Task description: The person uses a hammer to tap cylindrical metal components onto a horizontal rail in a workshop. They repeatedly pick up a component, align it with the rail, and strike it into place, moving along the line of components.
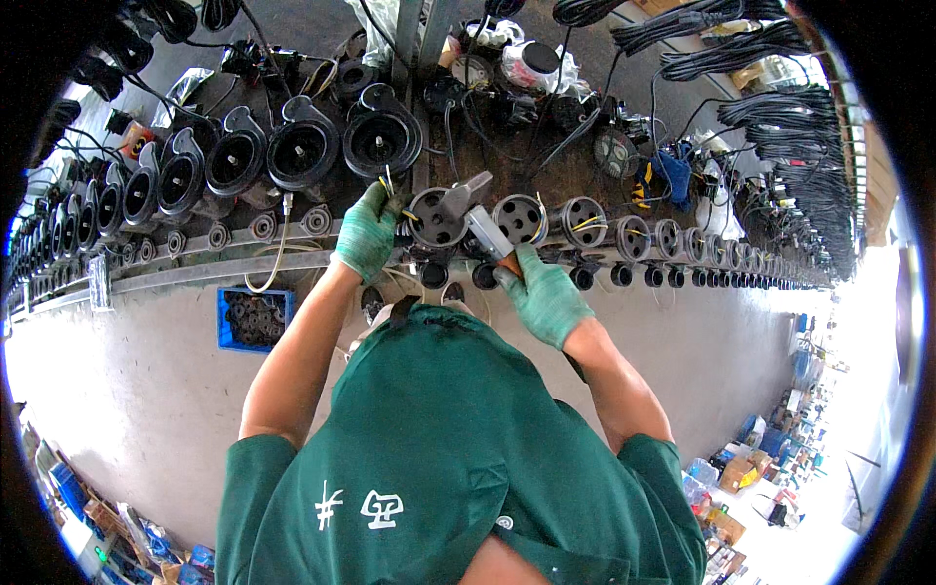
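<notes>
My right hand (pixel 548 297), in a green glove, is closed around the orange-brown handle of a hammer (pixel 487 234). Its grey metal head lies over a round grey motor housing (pixel 425 230) with holes in its end face. To the left, my gloved left hand (pixel 368 236) has its fingers bent together at some thin yellow and white wires (pixel 388 183), beside the same housing. Whether the fingertips grip the wires or another part is hard to see. A black round volute casing (pixel 381 144) sits just beyond the left hand.
Similar black casings (pixel 302 154) line the bench to the left; more round housings (pixel 585 222) run right. Coiled black cables (pixel 682 24) hang above. Loose parts and a blue piece (pixel 674 177) lie behind. A blue crate (pixel 226 319) of metal parts stands on the floor at left.
</notes>
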{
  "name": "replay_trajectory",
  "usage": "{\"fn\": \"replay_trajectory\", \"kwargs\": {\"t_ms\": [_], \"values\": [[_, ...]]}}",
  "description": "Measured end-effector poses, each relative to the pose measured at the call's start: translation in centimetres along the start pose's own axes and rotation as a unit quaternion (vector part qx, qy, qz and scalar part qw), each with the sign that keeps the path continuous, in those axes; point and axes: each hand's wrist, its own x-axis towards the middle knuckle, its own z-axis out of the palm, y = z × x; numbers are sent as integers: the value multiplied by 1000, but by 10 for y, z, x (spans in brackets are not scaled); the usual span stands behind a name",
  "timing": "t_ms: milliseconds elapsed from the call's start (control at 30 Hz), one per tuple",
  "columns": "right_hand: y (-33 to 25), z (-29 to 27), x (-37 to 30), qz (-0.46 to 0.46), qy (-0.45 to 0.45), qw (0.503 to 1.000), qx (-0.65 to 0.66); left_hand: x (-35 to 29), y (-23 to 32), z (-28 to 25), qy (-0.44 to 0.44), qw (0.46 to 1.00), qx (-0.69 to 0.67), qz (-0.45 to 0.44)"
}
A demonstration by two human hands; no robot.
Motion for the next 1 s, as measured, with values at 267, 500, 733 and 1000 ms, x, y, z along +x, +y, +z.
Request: {"fn": "replay_trajectory", "kwargs": {"t_ms": [267, 500, 733, 1000], "values": [[-1, 15, 5, 24, -46, 996, -75, 1, -10, 3, 16, 1000, -20, 5], [-4, -3, -4, -46, 24, 999, -8, 1, -19, 3, 35, 998, -42, 43], [15, 30, 11, 25, -41, 997, -59, -3, -3, 12, 54, 995, -81, 37], [7, 11, 8, -14, 3, 999, -44, 3, -19, 4, 51, 997, 0, 50]]}}
